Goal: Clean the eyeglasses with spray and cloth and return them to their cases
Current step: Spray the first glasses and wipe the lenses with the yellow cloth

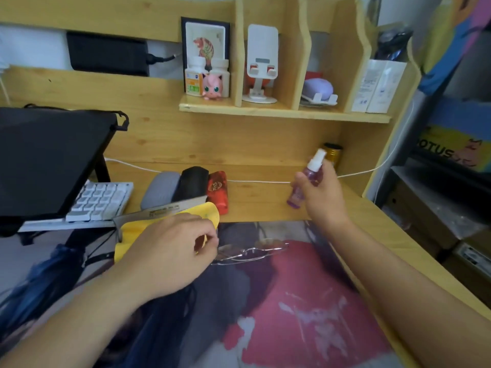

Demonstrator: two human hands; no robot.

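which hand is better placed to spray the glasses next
Right. The right hand already grips the purple spray bottle, above the glasses. The left hand is at their left end, over the yellow cloth.

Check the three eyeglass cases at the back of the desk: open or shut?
Shut, as far as visible: the grey case, black case and red case lie side by side with lids down; their near ends are hidden.

purple spray bottle (305, 181), yellow cloth (138, 229), grey case (159, 191), black case (191, 183), red case (218, 191).
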